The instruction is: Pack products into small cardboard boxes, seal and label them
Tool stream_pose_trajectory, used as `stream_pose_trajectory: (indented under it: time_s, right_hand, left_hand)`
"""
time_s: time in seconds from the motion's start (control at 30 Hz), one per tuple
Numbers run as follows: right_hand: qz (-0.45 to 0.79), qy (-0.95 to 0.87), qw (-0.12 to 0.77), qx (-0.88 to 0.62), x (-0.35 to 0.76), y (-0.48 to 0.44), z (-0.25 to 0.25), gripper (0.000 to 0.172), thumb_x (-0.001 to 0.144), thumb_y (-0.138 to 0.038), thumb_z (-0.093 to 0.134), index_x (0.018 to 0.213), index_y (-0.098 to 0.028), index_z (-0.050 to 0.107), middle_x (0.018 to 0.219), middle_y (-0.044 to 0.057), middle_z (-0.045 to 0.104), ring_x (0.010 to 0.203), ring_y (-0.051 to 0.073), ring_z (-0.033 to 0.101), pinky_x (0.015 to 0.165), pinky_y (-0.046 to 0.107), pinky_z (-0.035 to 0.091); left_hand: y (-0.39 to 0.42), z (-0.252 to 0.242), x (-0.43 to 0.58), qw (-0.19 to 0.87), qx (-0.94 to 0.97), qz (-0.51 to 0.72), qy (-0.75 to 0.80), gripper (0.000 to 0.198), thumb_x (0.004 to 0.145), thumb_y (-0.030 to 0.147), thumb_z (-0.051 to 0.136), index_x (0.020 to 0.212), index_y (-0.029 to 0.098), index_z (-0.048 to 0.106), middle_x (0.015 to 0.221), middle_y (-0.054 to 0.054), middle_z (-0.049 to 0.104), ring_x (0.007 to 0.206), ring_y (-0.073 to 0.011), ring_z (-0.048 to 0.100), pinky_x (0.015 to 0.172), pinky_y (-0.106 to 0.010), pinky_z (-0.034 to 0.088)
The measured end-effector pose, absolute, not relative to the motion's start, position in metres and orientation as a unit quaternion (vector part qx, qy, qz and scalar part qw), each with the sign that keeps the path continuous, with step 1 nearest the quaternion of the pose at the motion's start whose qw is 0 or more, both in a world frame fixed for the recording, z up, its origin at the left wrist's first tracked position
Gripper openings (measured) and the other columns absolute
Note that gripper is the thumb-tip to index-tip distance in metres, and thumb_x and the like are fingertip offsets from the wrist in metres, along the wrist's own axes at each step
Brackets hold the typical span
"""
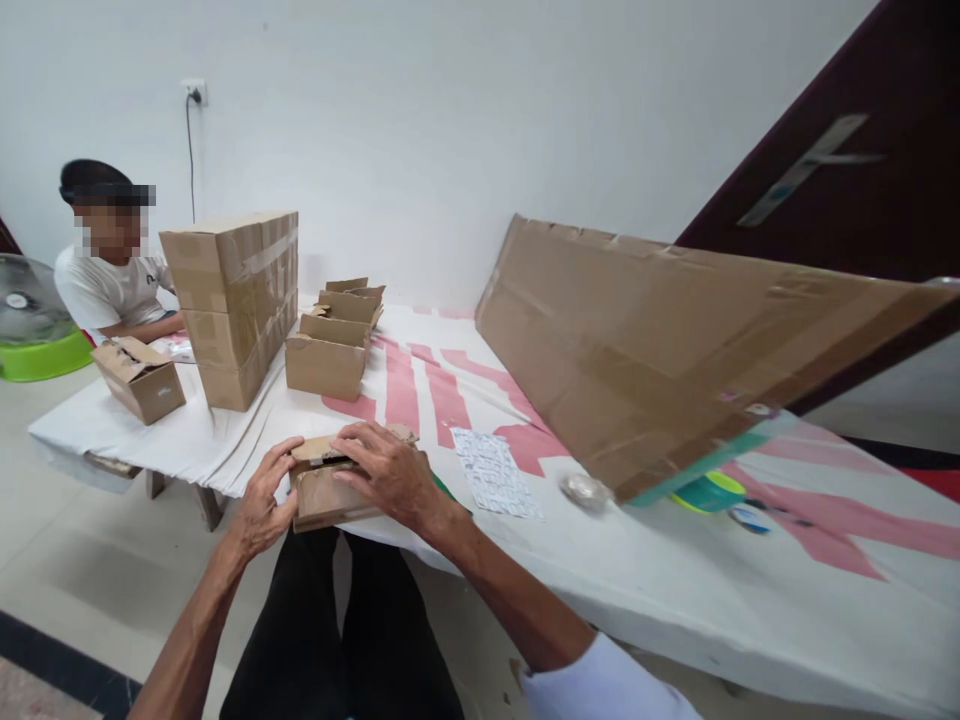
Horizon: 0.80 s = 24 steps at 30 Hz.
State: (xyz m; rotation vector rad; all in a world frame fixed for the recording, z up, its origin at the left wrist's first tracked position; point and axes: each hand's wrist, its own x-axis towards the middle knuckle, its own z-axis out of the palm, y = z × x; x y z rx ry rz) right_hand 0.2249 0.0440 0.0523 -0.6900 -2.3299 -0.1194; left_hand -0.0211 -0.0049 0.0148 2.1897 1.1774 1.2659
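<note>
A small cardboard box [330, 503] lies at the near edge of the table, with its top flaps folded inward and a dark gap between them. My left hand [264, 502] grips the left end of this box, fingers on the top edge and thumb against the side. Across the top is my right hand [390, 475], its bent fingers on the flaps and front edge; its thumb is hard to make out. Just right of the box lies a sheet of printed labels [495, 475]. A strip of something green shows partly behind my right wrist.
Taped boxes stand stacked [240, 310] at left, beside a loose box [141, 380] and open boxes [328, 355]. A large cardboard panel [675, 350] leans at right. Near it are a tape roll [586, 491] and a green round container [709, 492]. A person [112, 285] sits far left.
</note>
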Motion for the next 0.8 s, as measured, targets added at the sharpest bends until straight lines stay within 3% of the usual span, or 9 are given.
stream_pose_trajectory:
  time_s: [0.27,0.4,0.63,0.8]
  right_hand:
    - [-0.084,-0.909,0.338,-0.228,0.199,0.059,0.057,0.009,0.1,-0.021,0.068,0.107,-0.023,0.073,0.102,0.007,0.07,0.097,0.022,0.065,0.082,0.035,0.056]
    - [-0.069,-0.912,0.346,-0.209,0.198,0.064,0.054,0.017,0.104,-0.018,0.06,0.095,-0.022,0.073,0.097,0.006,0.07,0.09,0.019,0.064,0.08,0.031,0.053]
    - [0.112,-0.886,0.385,-0.233,0.199,0.056,0.057,0.022,0.103,-0.021,0.06,0.084,-0.021,0.071,0.089,0.004,0.072,0.087,0.018,0.066,0.083,0.032,0.053]
    - [0.361,-0.761,0.441,-0.311,0.204,0.055,0.074,0.023,0.097,-0.033,0.064,0.079,-0.02,0.071,0.073,-0.001,0.069,0.068,0.014,0.063,0.067,0.028,0.051]
  left_hand:
    - [-0.001,0.015,-0.019,0.171,0.775,0.447,0.413,0.037,0.087,0.006,0.051,0.116,0.024,0.064,0.152,-0.012,0.056,0.144,-0.0287,0.053,0.123,-0.048,0.043]
    - [-0.002,0.016,-0.018,0.168,0.779,0.445,0.41,0.036,0.088,0.006,0.051,0.117,0.024,0.064,0.152,-0.013,0.055,0.144,-0.0283,0.053,0.123,-0.048,0.043]
    - [-0.008,0.016,-0.015,0.147,0.789,0.44,0.403,0.043,0.087,0.005,0.051,0.123,0.024,0.063,0.153,-0.012,0.055,0.146,-0.0289,0.052,0.126,-0.049,0.042]
    - [-0.016,0.015,-0.015,0.074,0.826,0.419,0.368,0.053,0.086,0.002,0.049,0.134,0.025,0.054,0.155,-0.015,0.053,0.151,-0.0316,0.045,0.128,-0.057,0.04]
